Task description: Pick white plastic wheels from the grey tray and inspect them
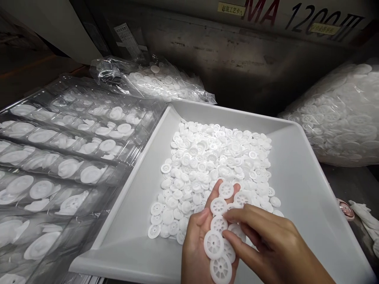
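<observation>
My left hand (194,246) is palm up and cupped, bearing several white plastic spoked wheels (213,244) that overlap from the fingertips down to the wrist. My right hand (266,236) reaches over it from the right. Its thumb and index finger close at the edge of one spoked wheel (218,224) in the left palm; its other fingers curl under and are partly hidden. Both hands are above a grey plastic tray (124,232) with a large heap of the same small white wheels (204,165).
Left of the tray lie clear plastic blister trays (115,173) with white parts in their compartments. A clear bag (166,85) of white parts lies behind. At right bulges another full bag (343,114). A machine panel (213,51) stands at the back.
</observation>
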Tool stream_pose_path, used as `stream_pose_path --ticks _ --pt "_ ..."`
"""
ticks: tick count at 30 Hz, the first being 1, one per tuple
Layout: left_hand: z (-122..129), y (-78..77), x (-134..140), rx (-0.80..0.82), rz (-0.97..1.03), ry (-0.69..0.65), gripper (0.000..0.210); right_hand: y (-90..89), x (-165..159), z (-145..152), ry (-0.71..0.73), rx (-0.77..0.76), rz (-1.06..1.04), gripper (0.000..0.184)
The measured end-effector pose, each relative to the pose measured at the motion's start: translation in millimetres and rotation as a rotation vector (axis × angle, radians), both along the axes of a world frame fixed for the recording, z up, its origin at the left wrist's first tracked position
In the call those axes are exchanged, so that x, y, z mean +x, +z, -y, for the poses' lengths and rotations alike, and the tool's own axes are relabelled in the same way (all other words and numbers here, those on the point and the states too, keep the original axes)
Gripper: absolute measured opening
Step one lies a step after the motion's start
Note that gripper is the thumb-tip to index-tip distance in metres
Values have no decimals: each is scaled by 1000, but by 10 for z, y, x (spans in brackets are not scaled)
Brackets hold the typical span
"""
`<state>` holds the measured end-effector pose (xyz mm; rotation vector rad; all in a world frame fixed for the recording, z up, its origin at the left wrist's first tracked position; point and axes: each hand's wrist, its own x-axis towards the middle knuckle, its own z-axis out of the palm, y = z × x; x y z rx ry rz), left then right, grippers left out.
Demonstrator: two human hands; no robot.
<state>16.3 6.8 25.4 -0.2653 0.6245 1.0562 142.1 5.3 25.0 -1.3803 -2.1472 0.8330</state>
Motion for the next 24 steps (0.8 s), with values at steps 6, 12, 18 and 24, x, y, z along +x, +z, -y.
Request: stream_pose_path --ticks 6,12,18,24 --pt "2 20 14 14 -165 -45 50 108 -105 -69 -65 -311 -96 5" --pt "-2 21 23 59 -218 -66 51 226 -72 -144 -269 -538 -166 11" --pt "2 -7 41 24 -135 -28 53 131 62 -173 -248 -188 -157 2" --pt "-9 43 1 26 -162 -24 50 162 161 -165 -49 -117 -101 9"
